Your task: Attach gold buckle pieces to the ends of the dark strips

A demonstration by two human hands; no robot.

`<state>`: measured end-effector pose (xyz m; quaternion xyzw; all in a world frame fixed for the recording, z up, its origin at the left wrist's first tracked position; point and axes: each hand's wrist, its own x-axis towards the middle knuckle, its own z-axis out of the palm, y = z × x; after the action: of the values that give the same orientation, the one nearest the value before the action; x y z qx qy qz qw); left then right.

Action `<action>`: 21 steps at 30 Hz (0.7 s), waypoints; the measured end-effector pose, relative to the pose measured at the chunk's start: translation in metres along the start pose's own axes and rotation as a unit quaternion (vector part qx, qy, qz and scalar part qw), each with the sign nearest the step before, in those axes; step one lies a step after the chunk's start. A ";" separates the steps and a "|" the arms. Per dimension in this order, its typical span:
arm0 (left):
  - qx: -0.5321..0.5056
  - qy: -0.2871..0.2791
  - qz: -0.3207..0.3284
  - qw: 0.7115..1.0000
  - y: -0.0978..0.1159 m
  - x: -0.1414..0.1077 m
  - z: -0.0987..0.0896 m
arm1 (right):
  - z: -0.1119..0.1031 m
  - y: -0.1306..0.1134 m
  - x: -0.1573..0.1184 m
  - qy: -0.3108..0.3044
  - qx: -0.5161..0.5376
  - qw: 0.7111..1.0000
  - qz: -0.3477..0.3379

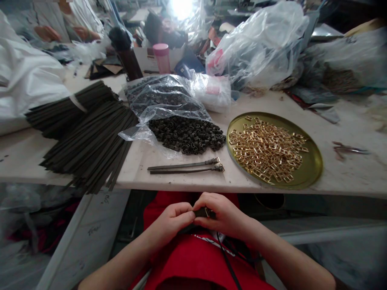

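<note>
Over my lap, below the table edge, my left hand (180,216) and my right hand (216,209) meet around a dark strap (200,213). A gold buckle (207,212) shows on it between the fingers of my right hand. My left thumb and fingers pinch the strap; its other end is hidden. On the table ahead lie two finished-looking dark straps (181,166) with gold buckles at their right ends. Behind them is a heap of small dark loops (189,135) spilling from a clear plastic bag (169,94). Gold buckles (266,149) fill a round gold tray (314,161) to the right.
Bundles of long dark strips (90,137) hang slightly over the table's front edge at left. Pliers (350,149) lie at far right. A dark bottle (127,56), a pink-lidded jar (161,58) and a large plastic bag (260,44) stand behind. Another person's hands (48,33) show at upper left.
</note>
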<state>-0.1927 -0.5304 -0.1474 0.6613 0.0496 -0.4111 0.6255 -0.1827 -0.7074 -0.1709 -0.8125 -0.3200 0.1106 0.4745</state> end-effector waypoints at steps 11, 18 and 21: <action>0.042 -0.020 -0.031 0.998 -0.009 0.001 -0.006 | 0.003 0.006 -0.007 -0.022 -0.013 0.999 0.029; 0.052 -0.168 -0.003 0.984 -0.005 0.001 -0.015 | -0.002 -0.004 -0.007 -0.039 0.058 0.993 0.099; -0.004 -0.189 -0.027 0.982 -0.007 0.002 -0.013 | -0.004 -0.009 -0.006 -0.047 0.067 0.991 0.108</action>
<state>-0.1894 -0.5184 -0.1558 0.5676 -0.0502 -0.5458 0.6144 -0.1893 -0.7110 -0.1619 -0.8026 -0.2444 0.2199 0.4977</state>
